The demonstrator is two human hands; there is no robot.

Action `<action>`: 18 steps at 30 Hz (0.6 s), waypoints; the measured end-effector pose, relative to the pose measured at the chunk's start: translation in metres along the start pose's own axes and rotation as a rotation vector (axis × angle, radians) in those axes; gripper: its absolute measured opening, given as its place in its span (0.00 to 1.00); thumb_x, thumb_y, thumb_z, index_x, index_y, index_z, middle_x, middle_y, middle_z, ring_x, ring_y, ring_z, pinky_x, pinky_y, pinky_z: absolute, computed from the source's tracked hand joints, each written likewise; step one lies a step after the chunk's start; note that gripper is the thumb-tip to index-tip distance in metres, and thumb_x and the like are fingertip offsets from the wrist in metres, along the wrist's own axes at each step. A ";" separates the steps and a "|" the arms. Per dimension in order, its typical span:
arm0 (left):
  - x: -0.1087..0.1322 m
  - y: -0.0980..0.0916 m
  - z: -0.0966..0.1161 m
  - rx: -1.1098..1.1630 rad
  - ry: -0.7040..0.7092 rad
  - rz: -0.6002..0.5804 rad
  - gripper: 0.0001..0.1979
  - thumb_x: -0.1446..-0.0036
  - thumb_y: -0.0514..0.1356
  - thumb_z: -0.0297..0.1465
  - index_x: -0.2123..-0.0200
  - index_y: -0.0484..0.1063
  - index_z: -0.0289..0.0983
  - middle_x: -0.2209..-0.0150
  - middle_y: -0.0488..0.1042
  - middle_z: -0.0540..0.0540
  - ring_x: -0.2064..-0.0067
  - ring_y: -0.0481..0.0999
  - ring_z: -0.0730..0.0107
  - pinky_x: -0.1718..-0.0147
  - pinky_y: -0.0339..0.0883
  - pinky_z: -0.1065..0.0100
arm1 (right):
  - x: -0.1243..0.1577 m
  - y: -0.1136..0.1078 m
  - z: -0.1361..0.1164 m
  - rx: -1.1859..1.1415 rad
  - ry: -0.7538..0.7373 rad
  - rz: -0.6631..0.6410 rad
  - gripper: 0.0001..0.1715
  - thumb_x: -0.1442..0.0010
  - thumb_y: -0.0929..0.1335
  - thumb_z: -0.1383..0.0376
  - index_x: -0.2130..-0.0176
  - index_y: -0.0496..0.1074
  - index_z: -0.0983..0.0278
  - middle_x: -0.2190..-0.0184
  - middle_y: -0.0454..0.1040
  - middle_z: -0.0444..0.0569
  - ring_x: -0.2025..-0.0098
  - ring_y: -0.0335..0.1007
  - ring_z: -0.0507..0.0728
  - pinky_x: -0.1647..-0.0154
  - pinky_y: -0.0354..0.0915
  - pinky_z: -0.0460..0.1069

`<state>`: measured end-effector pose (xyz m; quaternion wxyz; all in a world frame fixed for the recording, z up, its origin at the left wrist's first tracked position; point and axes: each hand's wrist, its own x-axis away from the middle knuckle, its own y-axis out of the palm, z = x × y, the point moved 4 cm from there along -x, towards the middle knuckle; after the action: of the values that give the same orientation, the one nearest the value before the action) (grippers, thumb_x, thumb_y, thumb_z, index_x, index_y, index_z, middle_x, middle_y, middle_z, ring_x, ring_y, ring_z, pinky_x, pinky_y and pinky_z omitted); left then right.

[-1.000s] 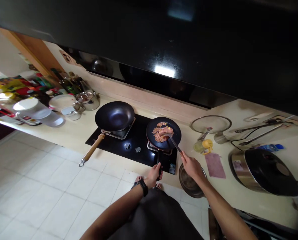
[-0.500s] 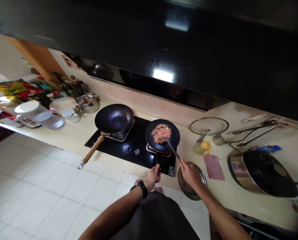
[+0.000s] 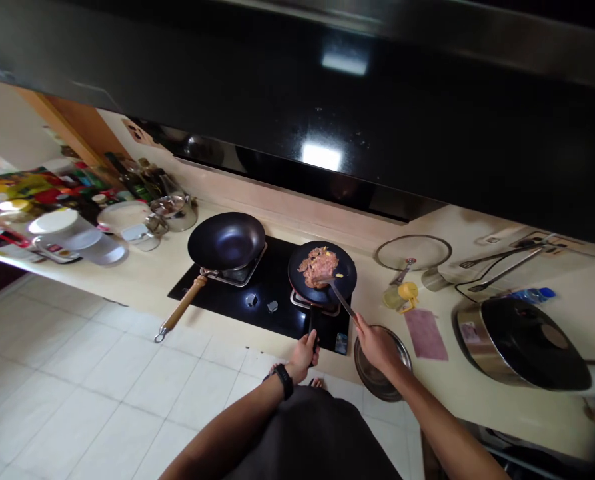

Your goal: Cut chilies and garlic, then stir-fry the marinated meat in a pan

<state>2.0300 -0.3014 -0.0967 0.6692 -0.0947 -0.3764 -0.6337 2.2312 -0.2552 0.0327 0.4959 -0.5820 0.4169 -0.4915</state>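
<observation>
My left hand [image 3: 304, 351] is wrapped round the black handle of the frying pan [image 3: 346, 268], which sits on the right burner. In the pan lies a heap of pinkish-brown meat [image 3: 319, 265] with small yellow bits. My right hand [image 3: 376, 341] grips a metal spatula [image 3: 343, 299], whose blade touches the lower edge of the meat. Just below my right hand, a round steel dish [image 3: 372, 378] is partly covered by that hand and forearm.
A dark wok [image 3: 226, 240] with a wooden handle rests on the left burner. Jars, bottles and a steel pot [image 3: 177, 212] crowd the left counter. Rightward are a glass lid [image 3: 444, 259], a yellow-topped bottle [image 3: 407, 293], a pink cloth [image 3: 426, 335] and a large lidded pot [image 3: 482, 343].
The meat has shifted slightly left within the pan, and a yellow bit now lies apart at its right. The spatula blade has moved slightly with it. Both hands keep their grips.
</observation>
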 end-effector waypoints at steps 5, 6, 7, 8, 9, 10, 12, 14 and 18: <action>0.001 0.000 0.000 0.005 0.006 0.006 0.29 0.47 0.60 0.60 0.64 0.62 0.39 0.80 0.61 0.59 0.82 0.54 0.83 0.79 0.40 0.72 | 0.004 -0.008 0.008 -0.060 0.038 0.035 0.28 0.27 0.57 0.59 0.33 0.65 0.63 0.62 0.83 0.58 0.62 0.81 0.61 0.64 0.67 0.49; 0.001 0.000 0.000 0.008 0.006 0.004 0.29 0.47 0.60 0.60 0.64 0.62 0.39 0.80 0.61 0.59 0.82 0.54 0.83 0.79 0.40 0.72 | 0.004 -0.010 0.009 -0.086 0.030 0.048 0.28 0.27 0.57 0.59 0.34 0.65 0.62 0.61 0.83 0.57 0.61 0.81 0.61 0.63 0.67 0.49; 0.001 0.000 0.000 0.010 0.006 -0.001 0.29 0.47 0.60 0.60 0.64 0.62 0.39 0.80 0.62 0.59 0.82 0.54 0.83 0.79 0.40 0.72 | 0.003 -0.012 0.010 -0.115 0.023 0.066 0.28 0.27 0.56 0.58 0.34 0.66 0.62 0.60 0.83 0.57 0.60 0.81 0.61 0.62 0.68 0.49; 0.001 0.000 0.000 0.011 0.008 -0.008 0.29 0.47 0.61 0.60 0.64 0.62 0.39 0.79 0.62 0.59 0.82 0.54 0.83 0.79 0.40 0.72 | 0.001 -0.015 0.010 -0.144 0.023 0.085 0.28 0.27 0.56 0.58 0.34 0.66 0.62 0.58 0.83 0.57 0.59 0.81 0.61 0.61 0.68 0.49; 0.001 0.000 0.000 0.011 0.009 -0.013 0.30 0.48 0.61 0.60 0.65 0.62 0.39 0.79 0.62 0.59 0.82 0.54 0.83 0.79 0.40 0.72 | -0.002 -0.017 0.011 -0.165 0.037 0.101 0.29 0.27 0.56 0.57 0.34 0.66 0.62 0.57 0.83 0.57 0.58 0.81 0.61 0.60 0.68 0.49; 0.001 0.000 0.000 0.009 0.010 -0.015 0.29 0.48 0.61 0.60 0.65 0.62 0.39 0.79 0.62 0.59 0.82 0.54 0.83 0.79 0.40 0.72 | -0.006 -0.019 0.011 -0.174 0.062 0.114 0.29 0.27 0.55 0.57 0.34 0.65 0.63 0.56 0.82 0.58 0.57 0.81 0.61 0.59 0.68 0.49; 0.001 -0.001 0.000 0.002 0.006 -0.009 0.29 0.47 0.61 0.60 0.64 0.62 0.39 0.79 0.62 0.59 0.82 0.54 0.83 0.79 0.40 0.72 | -0.017 -0.022 0.010 -0.155 0.119 0.110 0.30 0.27 0.55 0.58 0.33 0.64 0.64 0.56 0.82 0.59 0.57 0.80 0.61 0.57 0.68 0.50; 0.001 -0.001 0.000 -0.002 -0.001 0.007 0.29 0.46 0.60 0.59 0.64 0.62 0.39 0.80 0.62 0.59 0.82 0.54 0.83 0.79 0.40 0.72 | -0.026 -0.020 0.007 -0.109 0.132 0.063 0.30 0.27 0.56 0.58 0.32 0.62 0.63 0.58 0.82 0.59 0.57 0.80 0.61 0.58 0.68 0.50; 0.001 -0.001 -0.001 0.002 -0.001 -0.003 0.28 0.45 0.60 0.59 0.64 0.62 0.39 0.79 0.62 0.59 0.82 0.54 0.82 0.80 0.41 0.72 | -0.031 -0.015 0.004 -0.003 0.084 -0.025 0.29 0.27 0.57 0.58 0.32 0.62 0.61 0.62 0.82 0.58 0.60 0.80 0.62 0.61 0.66 0.50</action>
<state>2.0293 -0.3026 -0.0968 0.6682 -0.0935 -0.3774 -0.6343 2.2304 -0.2224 0.0422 0.4710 -0.5665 0.4308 -0.5212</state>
